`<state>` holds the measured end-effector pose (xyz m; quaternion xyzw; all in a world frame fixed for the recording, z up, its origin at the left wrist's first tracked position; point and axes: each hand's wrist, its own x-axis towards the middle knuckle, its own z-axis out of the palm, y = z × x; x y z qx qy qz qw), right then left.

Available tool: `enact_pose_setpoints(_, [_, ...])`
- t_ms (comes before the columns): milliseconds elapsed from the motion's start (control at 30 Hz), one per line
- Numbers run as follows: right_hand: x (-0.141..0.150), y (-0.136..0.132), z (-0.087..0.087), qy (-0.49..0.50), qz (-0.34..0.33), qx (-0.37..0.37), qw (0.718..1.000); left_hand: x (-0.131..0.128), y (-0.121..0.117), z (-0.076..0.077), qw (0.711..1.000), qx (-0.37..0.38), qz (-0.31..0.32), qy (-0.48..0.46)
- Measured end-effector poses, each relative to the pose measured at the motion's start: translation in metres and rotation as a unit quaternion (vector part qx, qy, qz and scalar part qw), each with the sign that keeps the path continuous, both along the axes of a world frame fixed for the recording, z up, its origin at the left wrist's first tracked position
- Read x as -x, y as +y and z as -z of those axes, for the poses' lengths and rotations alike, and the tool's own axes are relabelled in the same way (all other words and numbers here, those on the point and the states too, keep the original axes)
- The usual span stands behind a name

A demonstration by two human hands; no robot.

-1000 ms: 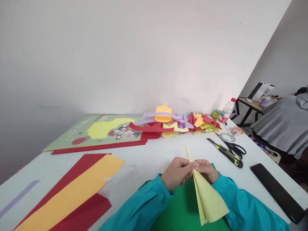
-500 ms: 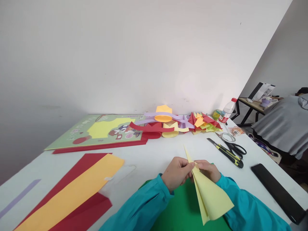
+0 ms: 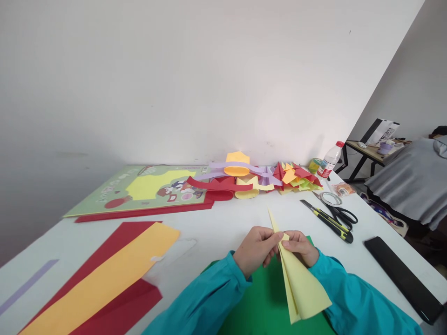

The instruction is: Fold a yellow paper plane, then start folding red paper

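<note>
A pale yellow sheet of paper (image 3: 303, 287), folded into a long narrow shape that flares at the near end, is held up over a green sheet (image 3: 261, 298). My left hand (image 3: 256, 249) pinches its narrow middle between thumb and fingers. On the other side of the fold, my right hand (image 3: 301, 246) grips the same paper, thumb on top. A thin pointed end sticks up beyond both hands. Some fingertips are hidden behind the paper.
Right of my hands lie a utility knife (image 3: 330, 223), scissors (image 3: 344, 216), a tape roll (image 3: 331, 198) and a long black case (image 3: 403, 277). Red and orange paper (image 3: 101, 279) lies left. Folded paper pieces (image 3: 240, 181) and a bottle (image 3: 330, 160) stand along the wall.
The flared end of the yellow paper has swung slightly left. My right thumb has shifted a little on the fold; both hands stay on the paper.
</note>
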<state>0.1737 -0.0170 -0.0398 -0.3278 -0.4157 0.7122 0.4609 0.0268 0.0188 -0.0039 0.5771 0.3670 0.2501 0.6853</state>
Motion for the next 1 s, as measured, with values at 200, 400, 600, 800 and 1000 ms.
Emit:
enact_pose_setpoints(200, [0.0024, -0.0008, -0.0022, -0.005, 0.032, -0.01, 0.999, -0.0013, -0.0008, 0.0026, 1.0, -0.005, 0.022, 0.01])
enact_pose_setpoints(400, [0.0024, -0.0001, -0.0024, 0.001, 0.032, -0.005, 0.999, -0.0007, -0.0007, 0.004, 0.999, 0.003, 0.035, 0.003])
enact_pose_setpoints(600, [0.0022, 0.001, -0.0048, 0.007, 0.012, -0.021, 1.0, -0.0015, -0.0002, 0.0063, 0.999, 0.019, 0.034, -0.011])
enact_pose_setpoints(800, [0.0016, -0.0005, -0.0049, -0.02, 0.009, -0.028, 0.999, 0.0013, 0.0003, 0.0059, 1.0, 0.002, 0.026, -0.007])
enact_pose_setpoints(1000, [0.0036, -0.0033, -0.009, -0.016, 0.008, -0.021, 1.0, 0.0013, -0.0012, 0.0024, 0.999, -0.01, 0.041, 0.001])
